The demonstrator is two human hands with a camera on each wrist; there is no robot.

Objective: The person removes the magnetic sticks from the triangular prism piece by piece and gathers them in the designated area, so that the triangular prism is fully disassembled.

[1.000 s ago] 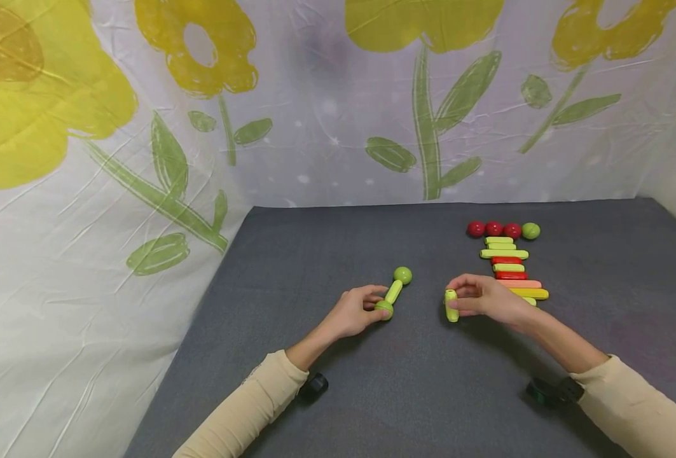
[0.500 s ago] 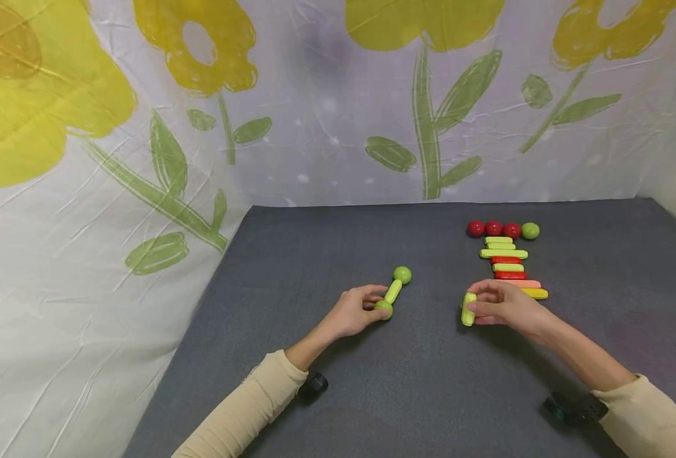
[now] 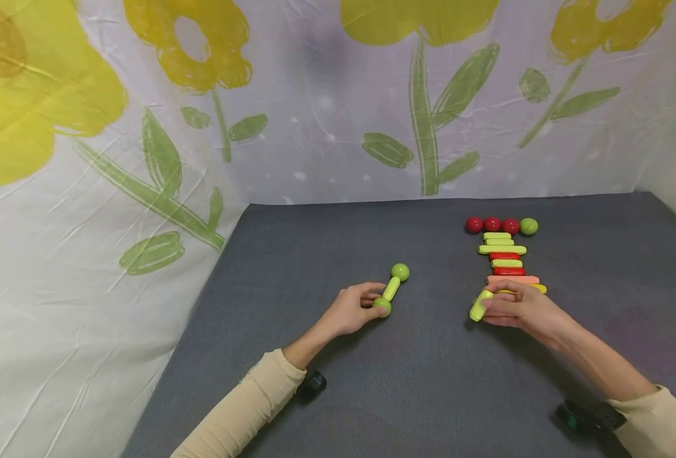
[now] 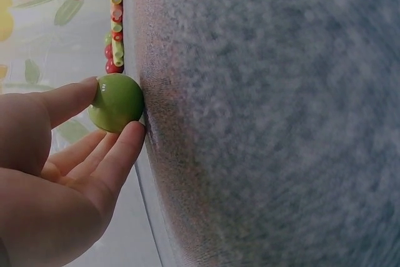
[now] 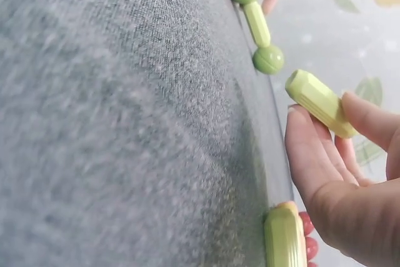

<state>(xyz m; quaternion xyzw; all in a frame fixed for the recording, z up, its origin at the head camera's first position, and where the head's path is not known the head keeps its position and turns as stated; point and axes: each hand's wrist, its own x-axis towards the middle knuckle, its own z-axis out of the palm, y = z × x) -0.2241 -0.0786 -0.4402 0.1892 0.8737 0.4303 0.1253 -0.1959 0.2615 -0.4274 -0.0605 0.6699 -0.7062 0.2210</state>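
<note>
My left hand (image 3: 346,310) pinches a green ball (image 3: 381,308) between thumb and fingers. That ball is the near end of a dumbbell-like piece on the table: a light green rod (image 3: 392,289) links it to a second green ball (image 3: 400,272). In the right wrist view both balls (image 5: 269,59) and the rod (image 5: 257,24) show. Over the table to the right, my right hand (image 3: 535,313) holds a short, faceted light green rod (image 3: 480,306) by thumb and fingertips, tilted and apart from the dumbbell piece. A hollow end of this rod (image 5: 319,101) faces the right wrist camera.
Rods lie in a column beyond my right hand, among them a pink rod (image 3: 512,280) and a red rod (image 3: 509,271); the hand partly covers a yellow rod (image 3: 538,289). Behind them sit red balls (image 3: 491,224) and a green ball (image 3: 529,226). A flowered cloth hangs behind.
The right hand has moved to the right with the light green rod, which has gone from nearly upright to tilted. The left hand keeps its hold on the ball.
</note>
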